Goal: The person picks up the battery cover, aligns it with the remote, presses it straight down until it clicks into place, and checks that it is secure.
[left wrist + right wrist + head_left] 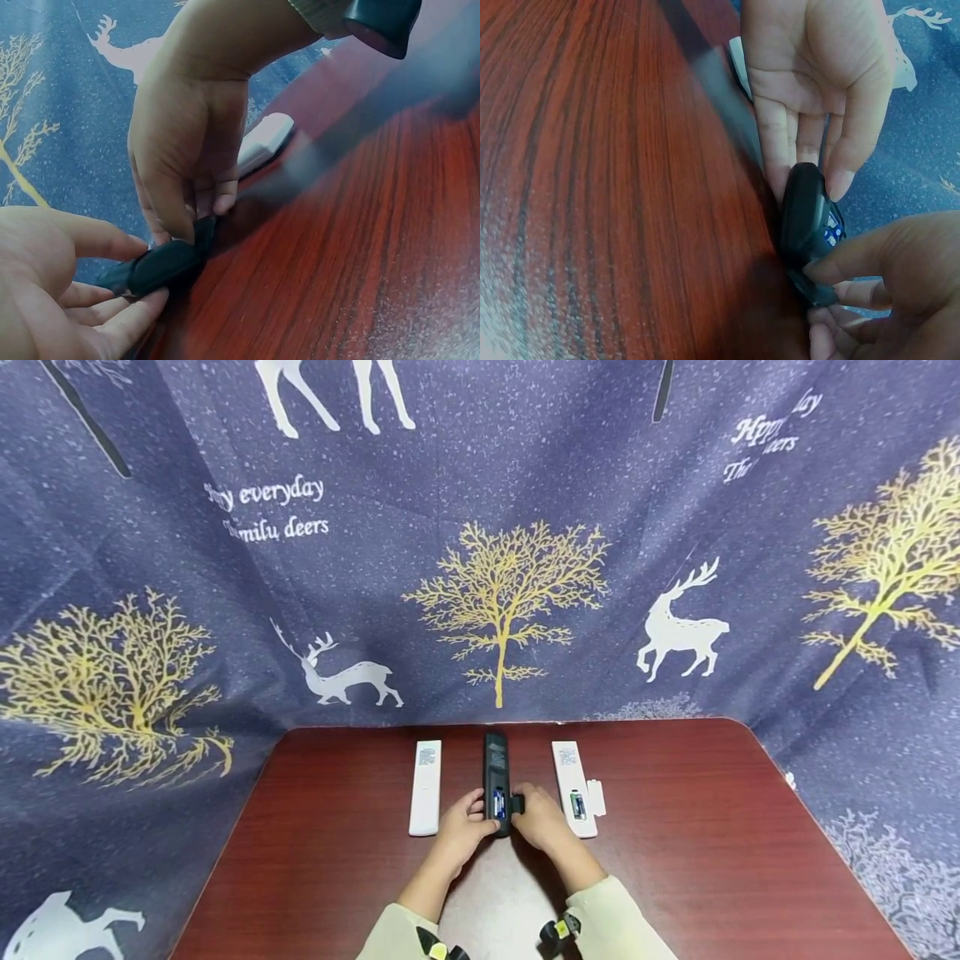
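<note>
A black remote control (496, 762) lies back side up at the middle of the table's far part, its battery compartment uncovered. Blue batteries (499, 805) show inside it. My left hand (461, 828) holds the remote near its lower end, thumb on one side and fingers on the other. On the other side, my right hand (542, 817) pinches the small black battery cover (811, 289) beside the remote's edge. In the right wrist view the batteries are partly hidden by the remote's casing.
To the left lies a white remote (425, 789) with its back closed. Another white remote (568, 768) on the right has batteries showing, with its white cover (596, 797) beside it. A patterned cloth (450, 635) hangs behind the red-brown table (315, 860).
</note>
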The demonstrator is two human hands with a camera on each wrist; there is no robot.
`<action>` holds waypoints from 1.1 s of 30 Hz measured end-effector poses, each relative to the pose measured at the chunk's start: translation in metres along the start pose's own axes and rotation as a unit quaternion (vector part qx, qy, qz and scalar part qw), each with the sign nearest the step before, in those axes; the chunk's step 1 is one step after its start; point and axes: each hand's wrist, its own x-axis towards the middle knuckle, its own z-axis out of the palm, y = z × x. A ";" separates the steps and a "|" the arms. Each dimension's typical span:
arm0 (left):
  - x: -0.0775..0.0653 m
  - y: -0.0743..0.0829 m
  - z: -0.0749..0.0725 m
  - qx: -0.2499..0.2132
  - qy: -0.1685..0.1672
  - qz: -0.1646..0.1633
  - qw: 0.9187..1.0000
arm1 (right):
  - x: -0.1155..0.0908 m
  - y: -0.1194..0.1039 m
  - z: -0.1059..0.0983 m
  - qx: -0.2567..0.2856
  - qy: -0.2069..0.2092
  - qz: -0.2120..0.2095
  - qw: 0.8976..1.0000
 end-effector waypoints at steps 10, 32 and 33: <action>-0.003 -0.002 -0.002 -0.043 -0.007 -0.001 0.999 | 0.002 0.002 -0.001 0.025 -0.016 0.004 1.000; -0.004 -0.004 -0.006 -0.053 -0.015 -0.013 0.998 | 0.000 0.001 -0.002 0.048 -0.015 0.001 0.999; -0.004 -0.004 -0.006 -0.059 -0.017 -0.013 0.998 | 0.000 0.001 -0.002 0.050 -0.014 0.001 0.999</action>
